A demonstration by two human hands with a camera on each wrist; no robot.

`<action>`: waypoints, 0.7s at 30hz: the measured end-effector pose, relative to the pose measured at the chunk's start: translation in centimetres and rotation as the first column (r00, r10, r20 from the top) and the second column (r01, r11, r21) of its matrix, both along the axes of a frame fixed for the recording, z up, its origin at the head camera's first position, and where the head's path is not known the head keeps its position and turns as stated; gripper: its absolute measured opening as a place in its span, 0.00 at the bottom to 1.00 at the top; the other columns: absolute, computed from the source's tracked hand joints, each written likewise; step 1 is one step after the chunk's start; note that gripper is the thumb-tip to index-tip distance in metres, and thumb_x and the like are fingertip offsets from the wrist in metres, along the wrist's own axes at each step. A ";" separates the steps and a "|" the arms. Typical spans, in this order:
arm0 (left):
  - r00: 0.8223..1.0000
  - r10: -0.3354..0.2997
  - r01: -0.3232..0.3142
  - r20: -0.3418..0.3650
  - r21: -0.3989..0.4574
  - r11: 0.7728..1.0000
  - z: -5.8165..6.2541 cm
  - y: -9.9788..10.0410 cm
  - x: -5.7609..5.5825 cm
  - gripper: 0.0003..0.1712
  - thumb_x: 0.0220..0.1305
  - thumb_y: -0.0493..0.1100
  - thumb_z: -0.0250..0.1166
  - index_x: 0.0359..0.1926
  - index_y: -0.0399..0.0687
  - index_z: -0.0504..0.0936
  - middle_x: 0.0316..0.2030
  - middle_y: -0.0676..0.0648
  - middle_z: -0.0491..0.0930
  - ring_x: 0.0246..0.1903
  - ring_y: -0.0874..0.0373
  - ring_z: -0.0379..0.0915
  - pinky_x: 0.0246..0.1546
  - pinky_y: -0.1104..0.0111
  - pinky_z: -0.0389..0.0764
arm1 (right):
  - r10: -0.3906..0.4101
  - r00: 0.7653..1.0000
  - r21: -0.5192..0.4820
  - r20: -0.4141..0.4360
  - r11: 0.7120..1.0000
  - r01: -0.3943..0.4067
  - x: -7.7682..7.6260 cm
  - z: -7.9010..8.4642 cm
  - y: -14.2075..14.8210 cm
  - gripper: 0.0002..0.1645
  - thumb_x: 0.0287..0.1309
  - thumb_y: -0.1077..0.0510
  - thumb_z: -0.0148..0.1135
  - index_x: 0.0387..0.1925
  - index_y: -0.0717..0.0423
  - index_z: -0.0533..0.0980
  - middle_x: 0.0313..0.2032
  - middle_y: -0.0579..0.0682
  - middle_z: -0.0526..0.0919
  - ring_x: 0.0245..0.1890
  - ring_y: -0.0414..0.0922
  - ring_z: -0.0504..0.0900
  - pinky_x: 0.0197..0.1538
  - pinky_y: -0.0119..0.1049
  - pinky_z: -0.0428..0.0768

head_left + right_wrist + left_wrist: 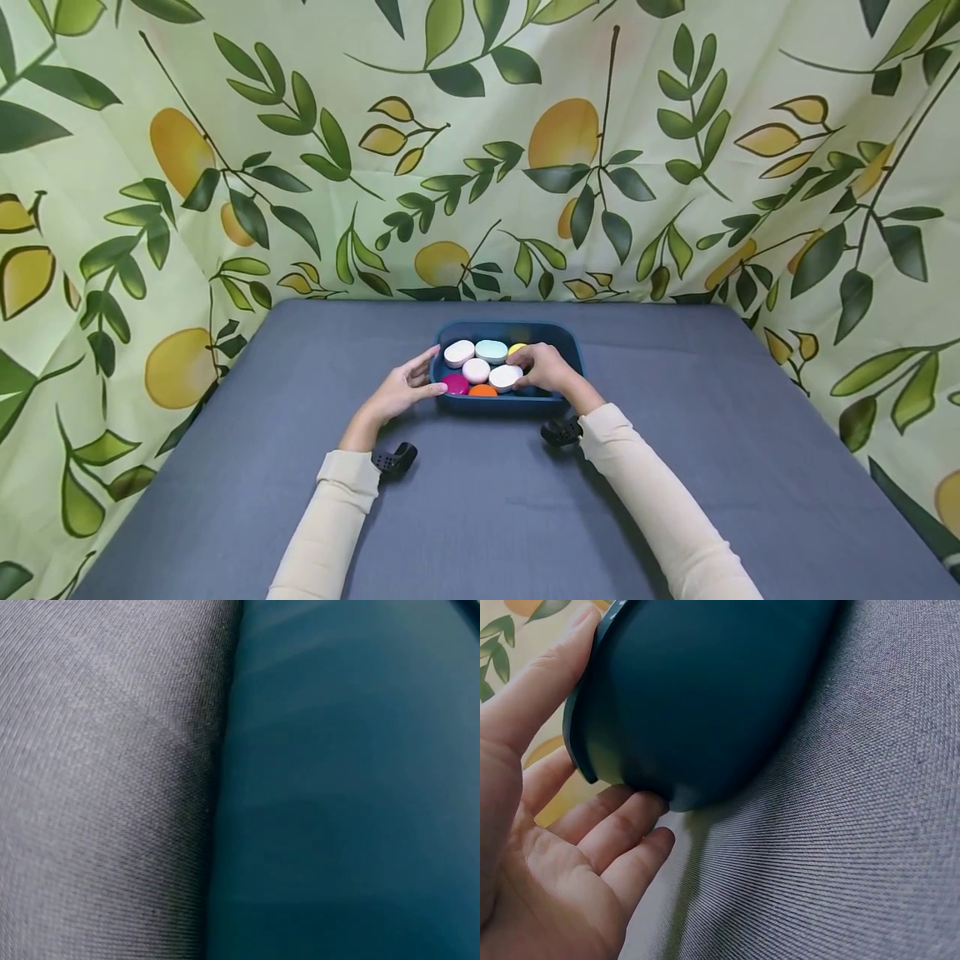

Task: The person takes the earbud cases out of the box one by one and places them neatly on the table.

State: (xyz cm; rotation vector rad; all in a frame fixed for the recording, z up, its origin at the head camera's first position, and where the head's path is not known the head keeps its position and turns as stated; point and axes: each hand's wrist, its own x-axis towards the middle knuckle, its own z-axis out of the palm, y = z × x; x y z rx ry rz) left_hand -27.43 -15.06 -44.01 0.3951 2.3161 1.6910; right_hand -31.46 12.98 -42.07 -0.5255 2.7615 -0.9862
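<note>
A dark blue bin point(525, 406) holds several rounded, soap-like bars. At its left end my left hand point(401, 390) touches the wall, thumb by the front corner and fingers spread along the side. In the left wrist view, the fingertips of the left hand point(577, 855) rest against the outside of the bin point(705, 690). Reaching into the bin's right part, my right hand point(551, 371) pinches a white oval soap bar point(505, 378) between thumb and fingers. Close to those fingers lies a yellow bar point(517, 347), partly hidden. The right wrist view shows only the bin wall point(345, 787) and cloth.
Left of the right hand lie a mint bar point(491, 351), pale bars point(459, 353), a magenta bar point(455, 384) and an orange bar point(483, 390). Grey cloth point(480, 517) covers the table. A leaf-patterned curtain point(480, 133) hangs behind and at the sides.
</note>
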 end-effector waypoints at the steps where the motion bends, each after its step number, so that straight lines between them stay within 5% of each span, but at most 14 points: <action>1: 1.000 0.002 -0.002 0.000 -0.001 1.000 0.0 0.0 0.0 0.45 0.61 0.46 0.67 0.75 0.52 0.54 0.75 0.41 0.53 0.71 0.40 0.59 0.71 0.49 0.60 | -0.006 1.000 0.000 -0.006 1.000 0.006 0.0 0.0 0.0 0.23 0.43 0.66 0.75 0.46 0.62 0.82 0.43 0.58 0.87 0.44 0.50 0.84 0.54 0.45 0.81; 10: 0.999 0.017 -0.018 0.030 0.017 1.000 0.1 0.3 0.4 0.43 0.62 0.42 0.66 0.74 0.54 0.55 0.75 0.42 0.54 0.71 0.41 0.59 0.72 0.47 0.57 | -0.068 0.997 -0.068 -0.043 0.996 0.065 0.6 0.4 0.6 0.19 0.37 0.62 0.79 0.37 0.61 0.83 0.37 0.57 0.88 0.36 0.46 0.86 0.47 0.40 0.84; 21: 1.000 0.017 -0.017 0.000 0.007 1.000 -0.1 0.1 0.1 0.45 0.60 0.45 0.68 0.74 0.53 0.56 0.74 0.41 0.55 0.70 0.39 0.60 0.70 0.48 0.61 | -0.111 0.989 -0.228 -0.094 0.970 0.087 1.9 1.6 1.8 0.24 0.38 0.61 0.79 0.42 0.65 0.83 0.38 0.61 0.88 0.36 0.49 0.87 0.42 0.40 0.85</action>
